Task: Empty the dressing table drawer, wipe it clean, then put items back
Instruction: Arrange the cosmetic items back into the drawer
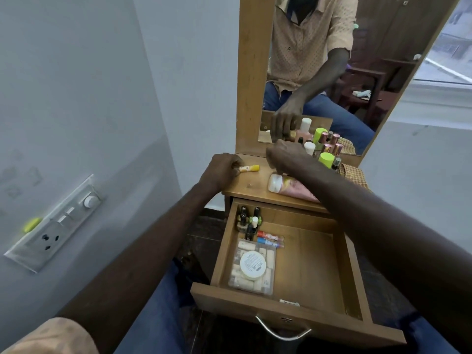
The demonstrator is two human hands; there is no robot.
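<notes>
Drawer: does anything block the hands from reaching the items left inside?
Nothing visible does. The drawer is pulled out and open from above; the round tub, its clear box and the small bottles lie uncovered. Both hands are up on the tabletop.

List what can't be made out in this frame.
Head view only:
- Right hand fingers: curled away, contents hidden.
- Pink tube: far end under the right forearm.
- White jar label: too small to read.
- Drawer back: shadowed under the tabletop.

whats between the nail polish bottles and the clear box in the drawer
In the head view, two small tubes, one red and one blue, lie between the nail polish bottles and the clear box in the drawer.
</notes>
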